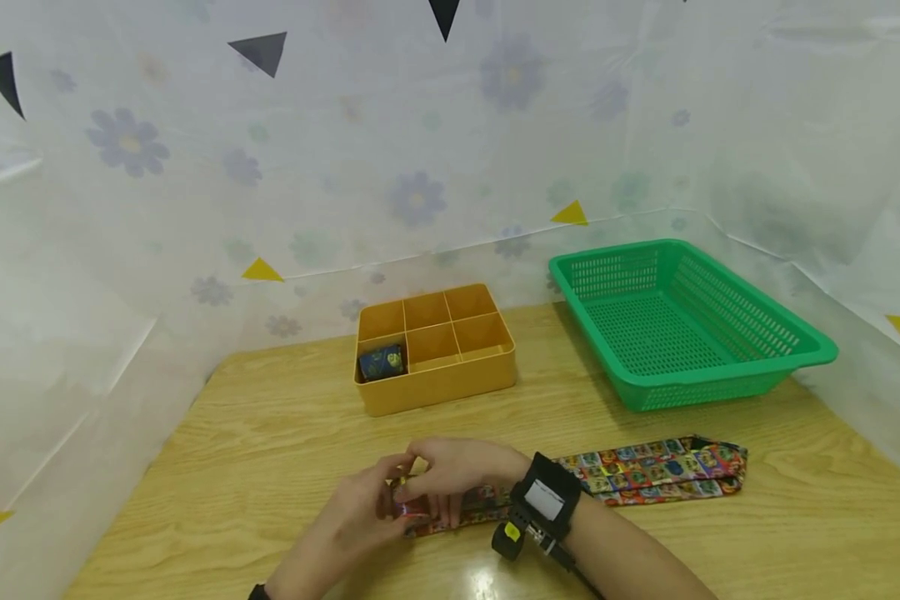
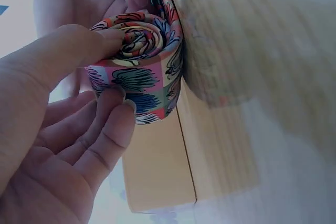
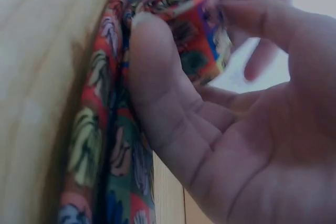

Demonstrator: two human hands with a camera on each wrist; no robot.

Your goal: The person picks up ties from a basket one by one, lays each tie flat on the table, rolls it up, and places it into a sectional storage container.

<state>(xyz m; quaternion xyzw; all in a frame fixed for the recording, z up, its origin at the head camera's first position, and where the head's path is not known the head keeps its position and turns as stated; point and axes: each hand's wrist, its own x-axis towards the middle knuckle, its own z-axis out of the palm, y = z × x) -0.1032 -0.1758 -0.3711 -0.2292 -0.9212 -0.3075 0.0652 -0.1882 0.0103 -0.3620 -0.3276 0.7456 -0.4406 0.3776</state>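
Note:
A colourful patterned necktie [image 1: 645, 471] lies lengthwise on the table, its near-left end wound into a thick roll [image 2: 140, 80]. My left hand [image 1: 348, 510] grips this roll, thumb on the spiral end and fingertips against its side in the left wrist view. From the other side my right hand [image 1: 457, 468] reaches over and holds the roll too, its fingers [image 3: 152, 61] bent around it. The unrolled part of the tie runs flat under my right wrist to the right. In the head view the hands hide most of the roll.
An orange organizer box [image 1: 442, 392] with several compartments stands behind the hands. Its front-left compartment holds a rolled dark blue fabric piece [image 1: 381, 362]. A green plastic basket [image 1: 690, 371] sits at the back right. A flower-patterned white sheet [image 1: 330, 167] hangs around the wooden table [image 1: 270, 433].

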